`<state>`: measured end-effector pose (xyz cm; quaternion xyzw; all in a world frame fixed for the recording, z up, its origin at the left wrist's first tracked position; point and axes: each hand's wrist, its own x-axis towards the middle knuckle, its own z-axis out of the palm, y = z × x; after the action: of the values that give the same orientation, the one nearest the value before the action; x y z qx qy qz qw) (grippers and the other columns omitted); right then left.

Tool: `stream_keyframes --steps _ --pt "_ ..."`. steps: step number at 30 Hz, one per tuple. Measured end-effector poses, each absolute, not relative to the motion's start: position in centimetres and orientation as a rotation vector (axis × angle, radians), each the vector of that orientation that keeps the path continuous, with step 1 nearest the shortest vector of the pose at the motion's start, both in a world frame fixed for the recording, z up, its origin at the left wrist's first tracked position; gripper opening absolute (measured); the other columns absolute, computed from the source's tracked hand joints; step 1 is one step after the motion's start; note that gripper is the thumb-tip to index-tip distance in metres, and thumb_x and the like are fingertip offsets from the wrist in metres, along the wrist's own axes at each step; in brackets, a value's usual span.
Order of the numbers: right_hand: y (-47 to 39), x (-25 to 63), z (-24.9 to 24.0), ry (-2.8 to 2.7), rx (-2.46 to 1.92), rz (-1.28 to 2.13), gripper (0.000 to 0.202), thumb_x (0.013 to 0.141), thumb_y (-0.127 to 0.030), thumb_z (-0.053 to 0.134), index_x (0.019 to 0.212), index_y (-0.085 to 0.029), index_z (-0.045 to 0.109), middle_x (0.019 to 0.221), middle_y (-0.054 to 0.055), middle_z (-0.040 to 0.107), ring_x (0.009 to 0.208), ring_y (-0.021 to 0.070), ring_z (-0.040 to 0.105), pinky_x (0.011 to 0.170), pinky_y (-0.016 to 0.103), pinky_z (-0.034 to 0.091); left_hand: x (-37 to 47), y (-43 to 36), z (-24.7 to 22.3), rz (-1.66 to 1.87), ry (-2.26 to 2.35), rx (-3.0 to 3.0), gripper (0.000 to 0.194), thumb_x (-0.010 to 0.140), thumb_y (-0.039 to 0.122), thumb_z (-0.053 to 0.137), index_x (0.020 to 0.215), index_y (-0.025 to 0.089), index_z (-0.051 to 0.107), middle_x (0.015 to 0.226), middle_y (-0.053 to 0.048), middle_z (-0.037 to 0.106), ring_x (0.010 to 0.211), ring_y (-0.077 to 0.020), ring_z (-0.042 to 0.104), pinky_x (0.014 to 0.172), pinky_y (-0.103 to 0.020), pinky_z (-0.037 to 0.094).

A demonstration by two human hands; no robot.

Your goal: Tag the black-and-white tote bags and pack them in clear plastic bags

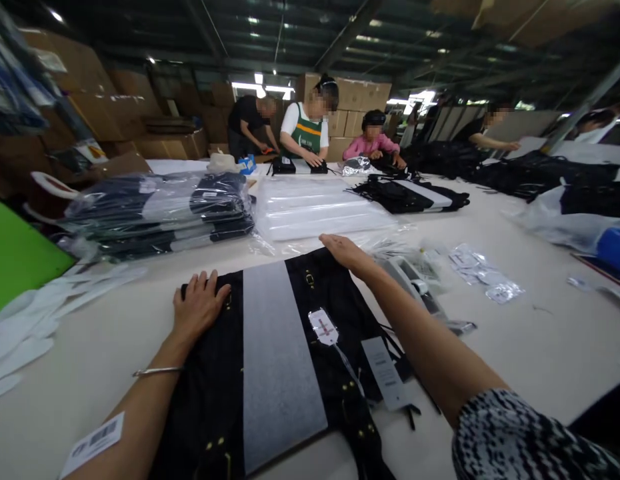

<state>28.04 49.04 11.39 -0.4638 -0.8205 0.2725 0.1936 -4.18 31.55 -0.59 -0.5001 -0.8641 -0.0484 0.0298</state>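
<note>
A folded black garment with brass-coloured buckles and eyelets lies flat in front of me. Down its middle runs a grey-white strip of sheet. My left hand rests spread on the garment's far left corner. At the far right corner lies my right hand, fingers stretched out along the edge. A white tag with a red mark sits on the black cloth, and a grey paper hang tag hangs off its right side. A barcode sticker is stuck to my left forearm.
Plastic-wrapped garments are piled at the far left, beside a stack of clear bags. Another black garment pile lies behind. Small plastic packets are on the right. White strips lie left. Several people work across the table.
</note>
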Motion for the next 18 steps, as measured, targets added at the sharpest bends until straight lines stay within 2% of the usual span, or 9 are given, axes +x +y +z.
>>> stream_keyframes --steps 5,10,14,18 --pt "46.1 32.8 12.0 -2.285 -1.191 0.818 0.04 0.097 -0.041 0.042 0.106 -0.017 0.073 0.102 0.003 0.074 0.097 0.0212 0.064 0.09 0.031 0.047 -4.2 31.6 0.1 -0.191 -2.694 -1.571 0.067 0.1 0.056 0.02 0.154 0.019 0.033 0.16 -0.011 0.038 0.15 -0.0309 0.025 0.121 -0.062 0.018" --pt "40.8 37.2 11.6 -2.407 -1.29 0.861 0.03 0.089 -0.034 0.055 0.1 -0.018 0.078 0.09 0.005 0.077 0.084 0.0195 0.068 0.082 0.029 0.048 -4.5 31.6 0.5 -0.206 -2.701 -1.625 0.065 0.099 0.056 0.019 0.15 0.02 0.039 0.154 -0.012 0.046 0.146 -0.0314 0.032 0.12 -0.061 0.02" --pt "39.2 37.9 11.5 -2.391 -1.255 0.8 0.029 0.089 -0.034 0.057 0.104 -0.02 0.078 0.102 0.004 0.078 0.094 0.0211 0.07 0.088 0.03 0.05 -4.1 31.1 0.9 -0.219 -2.655 -1.663 0.062 0.1 0.053 0.018 0.147 0.02 0.042 0.151 -0.012 0.049 0.143 -0.0301 0.037 0.119 -0.059 0.023" --pt "40.6 33.3 12.0 -2.319 -1.136 0.643 0.039 0.095 -0.036 0.051 0.126 -0.02 0.069 0.129 0.006 0.07 0.12 0.0225 0.064 0.105 0.033 0.045 -2.9 29.7 1.2 -0.203 -2.605 -1.68 0.058 0.101 0.048 0.021 0.146 0.019 0.043 0.149 -0.013 0.051 0.141 -0.0287 0.04 0.117 -0.057 0.028"
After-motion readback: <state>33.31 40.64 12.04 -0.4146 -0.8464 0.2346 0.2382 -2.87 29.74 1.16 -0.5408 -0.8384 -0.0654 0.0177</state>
